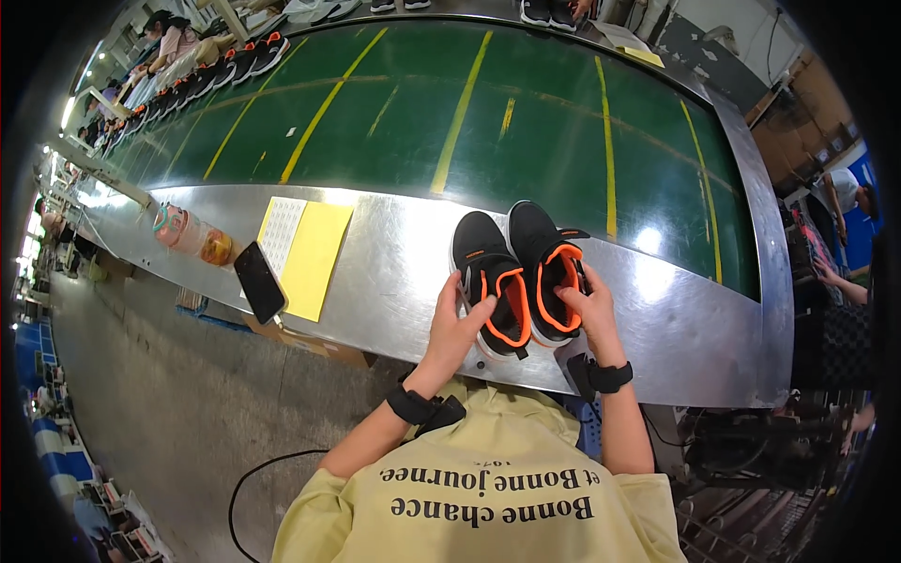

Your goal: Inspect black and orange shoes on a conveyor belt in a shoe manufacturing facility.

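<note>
Two black sneakers with bright orange lining stand side by side on the metal ledge in front of me, toes pointing away. My left hand (458, 321) grips the left sneaker (481, 246) at its side, the thumb over the collar edge. On the right sneaker (537, 230), my right hand (591, 305) is closed, its thumb reaching into the orange opening and the fingers along the outer side. A strap sticks out to the right from that shoe's upper. Each of my wrists wears a black band.
Beyond the metal ledge (394, 253) runs a green conveyor belt (526, 122) with yellow lines. To the left lie a phone (260, 283), a yellow sheet (321, 258) and a pink-capped bottle (192, 235). More shoes (235, 68) line the belt's far left, near other people.
</note>
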Demonstrator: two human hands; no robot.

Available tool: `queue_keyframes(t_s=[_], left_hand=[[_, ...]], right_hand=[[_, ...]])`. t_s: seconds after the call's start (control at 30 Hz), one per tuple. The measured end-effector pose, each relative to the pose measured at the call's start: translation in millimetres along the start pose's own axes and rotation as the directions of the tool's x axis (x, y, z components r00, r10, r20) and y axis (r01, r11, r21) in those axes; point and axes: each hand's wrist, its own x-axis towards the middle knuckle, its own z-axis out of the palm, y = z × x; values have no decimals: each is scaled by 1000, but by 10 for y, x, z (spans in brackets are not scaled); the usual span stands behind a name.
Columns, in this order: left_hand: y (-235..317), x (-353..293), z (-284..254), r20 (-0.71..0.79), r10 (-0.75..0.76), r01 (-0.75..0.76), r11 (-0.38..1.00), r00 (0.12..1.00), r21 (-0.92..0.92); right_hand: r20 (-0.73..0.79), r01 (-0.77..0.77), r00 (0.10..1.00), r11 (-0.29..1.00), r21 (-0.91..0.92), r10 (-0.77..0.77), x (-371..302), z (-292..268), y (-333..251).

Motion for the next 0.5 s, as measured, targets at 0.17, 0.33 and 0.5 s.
queue_keyframes(t_s=[0.17,0.33,0.5], left_hand=[[159,-48,-15,16,20,-17,989,1000,-148],[211,-162,-253,155,-211,262,814,965,-519],[182,-258,-182,182,-155,231,805,971,-547]], right_hand=[[20,-140,990,956,260,139,-144,-47,0],[168,213,958,970,119,-231,-459,-86,224],[286,-209,958,645,735,-15,-631,-20,403]])
